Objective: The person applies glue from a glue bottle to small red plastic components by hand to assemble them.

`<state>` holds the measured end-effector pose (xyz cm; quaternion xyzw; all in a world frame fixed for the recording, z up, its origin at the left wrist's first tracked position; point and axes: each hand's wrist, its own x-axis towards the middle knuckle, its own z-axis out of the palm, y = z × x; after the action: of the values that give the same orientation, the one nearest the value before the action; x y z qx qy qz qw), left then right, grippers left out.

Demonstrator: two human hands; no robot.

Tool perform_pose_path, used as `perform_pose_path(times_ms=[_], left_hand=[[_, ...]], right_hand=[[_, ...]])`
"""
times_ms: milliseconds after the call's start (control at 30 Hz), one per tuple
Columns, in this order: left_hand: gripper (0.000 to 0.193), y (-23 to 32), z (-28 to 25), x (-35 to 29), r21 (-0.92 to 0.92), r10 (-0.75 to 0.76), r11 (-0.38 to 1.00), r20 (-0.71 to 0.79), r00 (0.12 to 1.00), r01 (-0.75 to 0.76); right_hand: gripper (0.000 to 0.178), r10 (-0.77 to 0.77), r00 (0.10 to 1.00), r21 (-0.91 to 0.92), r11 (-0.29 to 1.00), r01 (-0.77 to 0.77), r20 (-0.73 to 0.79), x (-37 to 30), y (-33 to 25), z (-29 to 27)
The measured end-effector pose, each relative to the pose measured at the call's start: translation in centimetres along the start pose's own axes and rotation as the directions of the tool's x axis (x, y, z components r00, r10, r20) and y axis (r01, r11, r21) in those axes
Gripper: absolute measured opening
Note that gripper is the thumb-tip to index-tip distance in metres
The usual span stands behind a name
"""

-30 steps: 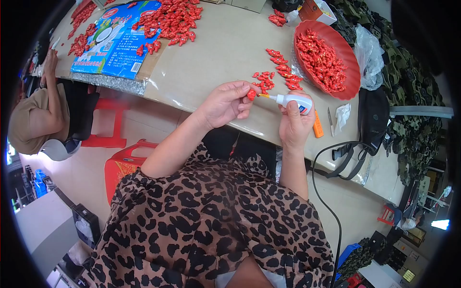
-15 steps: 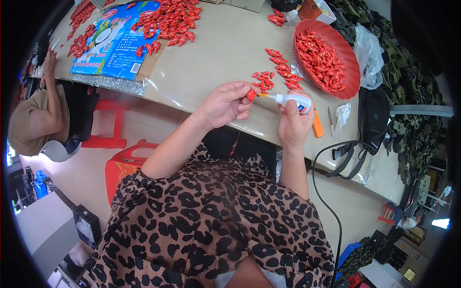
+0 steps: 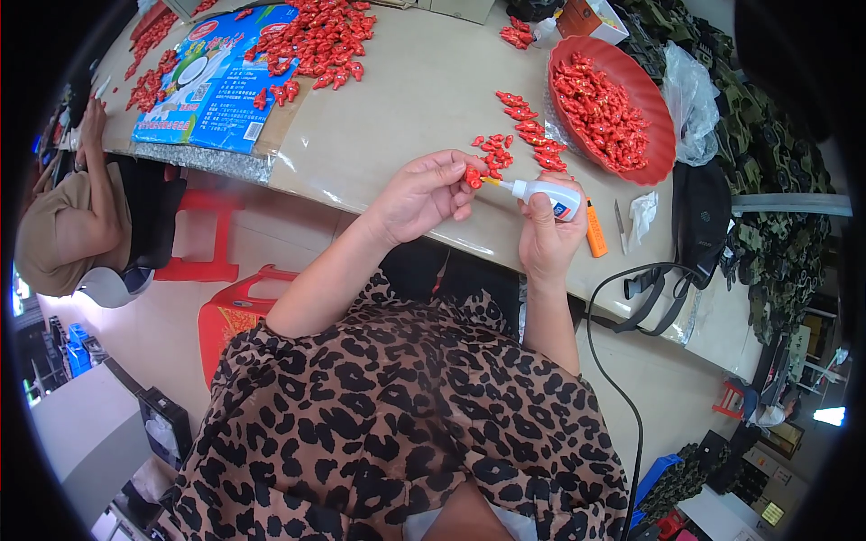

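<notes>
My left hand [image 3: 427, 197] pinches a small glossy red piece [image 3: 473, 178] between thumb and fingertips, over the table's near edge. Around a white glue bottle [image 3: 552, 197] my right hand [image 3: 548, 236] is closed, the bottle lying nearly level. Its thin yellowish tip points left and reaches the red piece; whether they touch I cannot tell. Just beyond my hands, small red pieces [image 3: 497, 151] lie in a loose cluster, with a row of longer red figures [image 3: 532, 131] to their right.
A red scalloped bowl [image 3: 663, 117] full of red pieces stands at the right. Beside it lie an orange-handled tool [image 3: 595, 230], a slim blade [image 3: 621, 222], a crumpled tissue [image 3: 642, 216] and a black strap bag [image 3: 702, 212]. Red figures [image 3: 316, 41] heap on blue packaging [image 3: 212, 86]; another person [image 3: 81, 212] sits left.
The glue bottle and my right hand have shifted slightly left and down, with the bottle turned a little. My left hand keeps its pinch on the red piece, almost unmoved.
</notes>
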<state>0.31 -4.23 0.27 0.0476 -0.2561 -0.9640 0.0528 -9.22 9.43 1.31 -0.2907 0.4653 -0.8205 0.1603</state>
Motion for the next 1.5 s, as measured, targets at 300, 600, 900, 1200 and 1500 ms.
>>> perform_pose_path(times_ms=[300,600,900,1200,1500], left_hand=[[0.019,-0.2,-0.4,0.1,0.004,0.050,0.999,0.029,0.998,-0.050],[0.018,-0.3,-0.3,0.2,0.019,0.066,0.998,0.041,0.997,-0.067],[0.021,-0.3,-0.2,0.1,0.076,0.147,0.986,-0.004,0.989,-0.146],[0.021,-0.4,-0.2,0.2,0.078,0.131,0.988,-0.017,0.991,-0.130],[0.018,-0.4,-0.2,0.2,0.092,0.134,0.987,-0.008,0.991,-0.133]], right_hand=[[0.015,0.011,0.998,0.035,0.999,-0.009,-0.062,0.0,-0.4,0.2],[0.015,0.066,0.988,0.121,0.991,-0.049,-0.138,0.0,-0.7,0.4],[0.016,0.115,0.976,0.274,0.960,-0.061,-0.184,-1.4,-0.6,0.7],[0.017,0.131,0.966,0.230,0.970,-0.078,-0.224,-1.3,0.0,0.7],[0.020,0.087,0.969,0.155,0.987,-0.052,-0.229,-1.2,0.1,0.4]])
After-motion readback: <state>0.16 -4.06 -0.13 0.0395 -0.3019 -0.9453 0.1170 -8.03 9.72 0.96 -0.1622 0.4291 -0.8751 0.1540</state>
